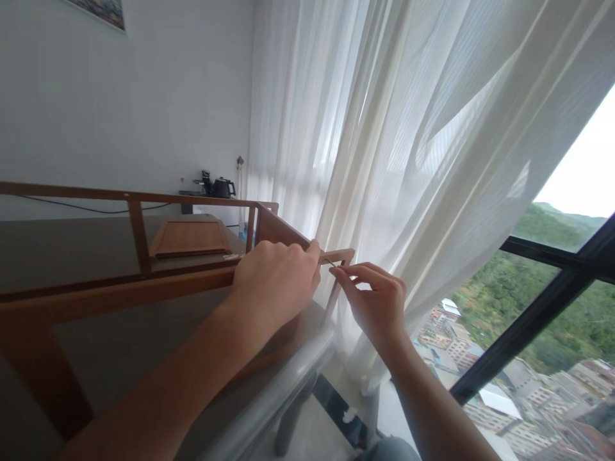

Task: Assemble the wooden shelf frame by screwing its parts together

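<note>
Head view, and we're live on the wooden frame [182, 283], its long rails running from the left edge to the middle. Who's got hold of it?

Left hand [278, 275]! Closed over the near rail, fingers curled down close to the corner, back of the hand towards us. How hard it presses, I can't tell.

And the other side?

Right hand [377, 294], palm turned inward, thumb and forefinger pinching a thin metal rod [330, 262]! Its far tip meets the end of the frame, just beside the left fingers. Whether it sits in a hole is too small to make out.

What's behind the bars?

Grey surface [72, 246], with a flat wooden panel [191, 238] lying on it, and small pale pieces [231, 257] near that panel's right corner.

Further back?

Black kettle [223, 187] against the wall! Pale curtain [375, 160] sweeping down beyond both hands, and out on the right a dark window frame [523, 307], rooftops and green slopes showing through the glass.
</note>
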Tool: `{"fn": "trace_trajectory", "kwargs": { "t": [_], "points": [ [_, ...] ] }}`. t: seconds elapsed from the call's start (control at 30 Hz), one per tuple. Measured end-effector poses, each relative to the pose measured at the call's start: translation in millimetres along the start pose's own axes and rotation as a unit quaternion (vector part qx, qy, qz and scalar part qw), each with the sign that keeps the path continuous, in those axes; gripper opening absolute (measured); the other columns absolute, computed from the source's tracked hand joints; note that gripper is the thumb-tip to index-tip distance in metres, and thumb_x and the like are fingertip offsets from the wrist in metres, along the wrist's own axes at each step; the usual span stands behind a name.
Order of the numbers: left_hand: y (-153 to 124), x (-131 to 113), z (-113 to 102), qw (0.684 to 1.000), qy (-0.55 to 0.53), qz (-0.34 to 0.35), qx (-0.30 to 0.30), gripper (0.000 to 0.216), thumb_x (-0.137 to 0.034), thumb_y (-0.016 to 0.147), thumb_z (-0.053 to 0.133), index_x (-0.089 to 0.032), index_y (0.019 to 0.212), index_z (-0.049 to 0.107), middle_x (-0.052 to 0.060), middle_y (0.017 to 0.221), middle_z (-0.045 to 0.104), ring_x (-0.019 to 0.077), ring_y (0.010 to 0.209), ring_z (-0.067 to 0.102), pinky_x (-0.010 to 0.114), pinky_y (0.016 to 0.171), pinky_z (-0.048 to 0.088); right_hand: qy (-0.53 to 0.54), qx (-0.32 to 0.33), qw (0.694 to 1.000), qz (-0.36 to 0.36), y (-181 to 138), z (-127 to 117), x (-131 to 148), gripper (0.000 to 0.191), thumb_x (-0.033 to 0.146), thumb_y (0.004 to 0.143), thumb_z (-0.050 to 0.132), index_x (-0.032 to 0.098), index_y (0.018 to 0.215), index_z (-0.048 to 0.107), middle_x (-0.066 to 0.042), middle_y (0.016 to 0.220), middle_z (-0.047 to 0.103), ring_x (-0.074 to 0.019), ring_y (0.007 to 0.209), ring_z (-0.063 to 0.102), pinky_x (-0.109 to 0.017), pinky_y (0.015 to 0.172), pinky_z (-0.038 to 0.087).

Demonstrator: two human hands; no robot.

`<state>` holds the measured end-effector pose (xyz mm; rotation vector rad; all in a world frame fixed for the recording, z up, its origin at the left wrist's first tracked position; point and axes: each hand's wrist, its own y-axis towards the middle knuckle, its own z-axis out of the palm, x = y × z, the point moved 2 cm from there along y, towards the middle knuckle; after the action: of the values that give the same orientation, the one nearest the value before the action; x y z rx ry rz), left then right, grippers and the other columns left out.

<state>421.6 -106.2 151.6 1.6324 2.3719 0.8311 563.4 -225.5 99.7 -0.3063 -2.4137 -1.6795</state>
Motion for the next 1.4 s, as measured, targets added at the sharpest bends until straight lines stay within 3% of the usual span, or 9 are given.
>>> {"fn": "trace_trajectory", "kwargs": {
  "t": [0.1,0.67,0.97,1.17,1.4],
  "points": [
    [0,0,1,1.0,0.003,0.006,-0.012,0.039,-0.035,0.104,0.036,-0.018,0.118,0.068,0.012,0.072,0.073,0.0359,0.066,0.074,0.036,0.055,0.047,0.016,0.006,0.999,0.038,-2,1,0,0.01,0.032,0.091,0.079,0.026,0.083,0.083,0.002,0.078,0.079,-0.0136,0.06,0.069,-0.027,0.059,0.054],
    [-1,-2,2,0.999,0.009,0.011,-0.04,0.034,-0.034,0.104,0.044,-0.017,0.117,0.07,0.01,0.072,0.073,0.0334,0.066,0.076,0.035,0.055,0.049,-0.038,-0.014,0.998,0.045,-4,1,9,0.019,0.038,0.091,0.078,0.026,0.077,0.082,0.003,0.065,0.077,-0.0151,0.057,0.074,-0.025,0.057,0.053],
    [-2,-1,1,1.0,0.0,0.006,-0.03,0.041,-0.037,0.105,0.041,-0.017,0.128,0.068,0.012,0.075,0.075,0.0345,0.07,0.076,0.035,0.057,0.05,-0.074,-0.005,0.997,0.023,-2,0,16,0.026,0.038,0.094,0.073,0.024,0.073,0.08,0.003,0.058,0.074,-0.0133,0.051,0.071,-0.023,0.053,0.047],
    [-3,-1,1,0.999,-0.008,0.003,-0.037,0.035,-0.037,0.104,0.043,-0.017,0.116,0.07,0.012,0.073,0.074,0.0342,0.071,0.076,0.034,0.059,0.05,-0.073,0.021,0.996,0.045,1,1,17,0.034,0.041,0.096,0.069,0.024,0.068,0.078,0.004,0.056,0.074,-0.0132,0.052,0.072,-0.023,0.055,0.046],
    [-2,0,5,0.999,-0.008,0.01,-0.044,0.036,-0.037,0.104,0.043,-0.017,0.121,0.068,0.011,0.071,0.072,0.0323,0.068,0.075,0.033,0.057,0.047,-0.112,0.015,0.994,0.009,-1,4,18,0.039,0.041,0.098,0.066,0.022,0.066,0.076,0.001,0.058,0.074,-0.014,0.053,0.071,-0.024,0.054,0.044]
  ]
}}
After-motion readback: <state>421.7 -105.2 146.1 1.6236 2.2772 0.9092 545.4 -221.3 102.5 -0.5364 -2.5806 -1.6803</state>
